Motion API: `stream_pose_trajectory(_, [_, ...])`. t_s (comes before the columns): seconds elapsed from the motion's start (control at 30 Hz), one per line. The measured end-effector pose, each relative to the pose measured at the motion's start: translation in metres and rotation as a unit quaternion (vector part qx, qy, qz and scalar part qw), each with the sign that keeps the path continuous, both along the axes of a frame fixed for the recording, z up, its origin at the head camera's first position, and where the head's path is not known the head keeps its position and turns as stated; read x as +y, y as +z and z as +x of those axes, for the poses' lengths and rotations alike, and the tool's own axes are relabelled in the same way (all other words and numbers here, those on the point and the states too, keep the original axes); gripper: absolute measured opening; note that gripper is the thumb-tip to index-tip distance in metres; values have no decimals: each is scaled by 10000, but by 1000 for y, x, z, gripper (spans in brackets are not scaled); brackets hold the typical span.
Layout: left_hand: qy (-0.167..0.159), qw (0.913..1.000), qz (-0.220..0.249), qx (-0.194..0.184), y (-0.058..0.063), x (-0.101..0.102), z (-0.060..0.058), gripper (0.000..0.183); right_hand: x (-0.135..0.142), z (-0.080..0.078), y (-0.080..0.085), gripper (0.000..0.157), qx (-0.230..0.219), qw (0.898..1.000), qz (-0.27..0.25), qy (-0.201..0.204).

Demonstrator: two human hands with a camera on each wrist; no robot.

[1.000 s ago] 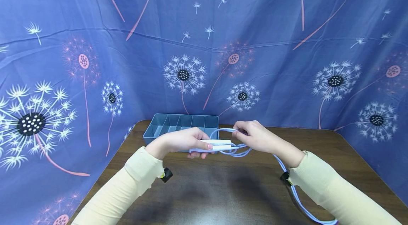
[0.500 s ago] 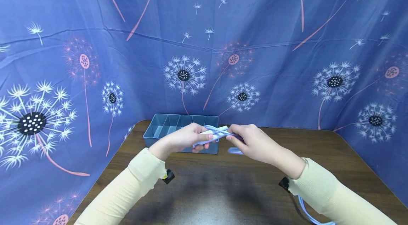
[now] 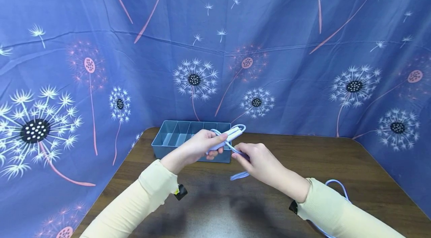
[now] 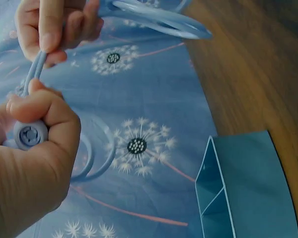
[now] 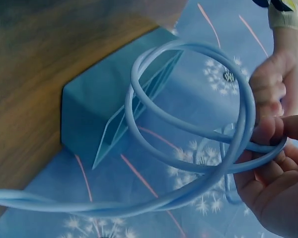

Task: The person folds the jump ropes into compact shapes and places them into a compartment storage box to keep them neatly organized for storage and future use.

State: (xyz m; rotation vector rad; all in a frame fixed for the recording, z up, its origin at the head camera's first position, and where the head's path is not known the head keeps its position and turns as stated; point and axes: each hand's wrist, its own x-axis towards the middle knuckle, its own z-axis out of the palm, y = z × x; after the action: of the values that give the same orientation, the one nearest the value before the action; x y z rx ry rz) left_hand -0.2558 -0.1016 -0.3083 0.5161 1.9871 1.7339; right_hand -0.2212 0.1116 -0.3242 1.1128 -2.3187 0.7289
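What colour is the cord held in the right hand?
Light blue. The cord shows best in the right wrist view, where its loops are seen up close.

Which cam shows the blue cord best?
Right wrist: the cord fills much of the frame, its loops clear beside the right hand. Head: only small stretches, partly hidden by the right sleeve. Left wrist: a short span above the left hand, with coils partly behind it or cropped at top.

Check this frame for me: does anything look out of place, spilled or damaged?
Nothing looks spilled or damaged; the box stands upright on the table. Only the rope looks slightly untidy: a stretch strays past the right sleeve, while the left hand grips the handles and the right hand holds another part.
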Motion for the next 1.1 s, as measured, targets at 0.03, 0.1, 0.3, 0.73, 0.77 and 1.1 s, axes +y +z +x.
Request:
stream_pose_trajectory(0.03, [55, 10000, 30, -33, -1, 1, 0, 40, -1, 0, -2, 8, 54, 10000, -7, 21])
stream_pose_trajectory(0.1, [95, 9999, 54, -78, -1, 3, 0, 39, -2, 0, -5, 9, 86, 9999, -41, 50])
stream_pose_trajectory(0.3, [-185, 9997, -134, -112, 3, -1, 2, 32, 1, -5, -13, 12, -554, 9978, -93, 347])
stream_pose_trajectory(0.73, [-769, 9964, 234, -265, 30, -18, 1, 29, 19, -17, -38, 26, -1848, 9792, -87, 828])
stream_pose_trajectory(0.77, [-784, 9964, 225, -249, 32, -19, 1, 30, 19, -17, -41, 29, -1837, 9795, -44, 822])
stream_pose_trajectory(1.1, [-1273, 9908, 263, -383, 36, -10, 4, 30, 14, -23, -70, 44, -1621, 9799, -359, 1109])
